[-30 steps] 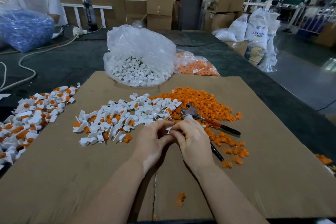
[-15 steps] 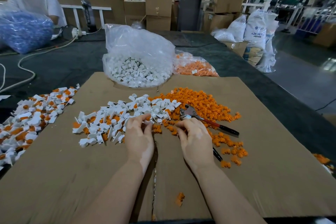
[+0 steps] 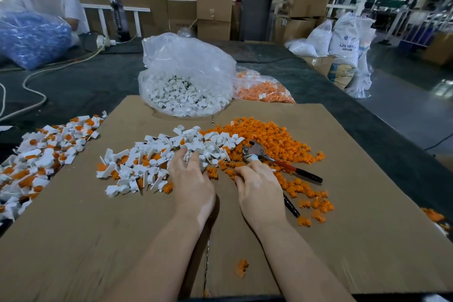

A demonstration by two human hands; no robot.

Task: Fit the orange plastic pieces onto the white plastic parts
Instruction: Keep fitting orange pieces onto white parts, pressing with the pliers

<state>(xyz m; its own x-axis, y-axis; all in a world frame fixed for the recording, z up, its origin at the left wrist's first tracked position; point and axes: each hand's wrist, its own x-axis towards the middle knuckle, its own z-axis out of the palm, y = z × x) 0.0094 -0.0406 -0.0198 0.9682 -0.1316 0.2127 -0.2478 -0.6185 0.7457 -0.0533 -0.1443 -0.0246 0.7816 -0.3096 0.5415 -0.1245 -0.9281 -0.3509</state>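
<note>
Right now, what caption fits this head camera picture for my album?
Left hand reaches into the white parts; right hand picks among orange pieces on cardboard.

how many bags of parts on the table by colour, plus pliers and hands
White-parts bag: 1
Orange-parts bag: 1
Blue-parts bag: 1
Pliers: 1
Hands: 2, left hand and right hand
Total: 6

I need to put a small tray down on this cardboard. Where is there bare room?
Bare cardboard lies near-left, below the white parts, and near-right, beyond the scattered orange pieces and pliers. The middle is crowded: both piles and both hands.
</note>
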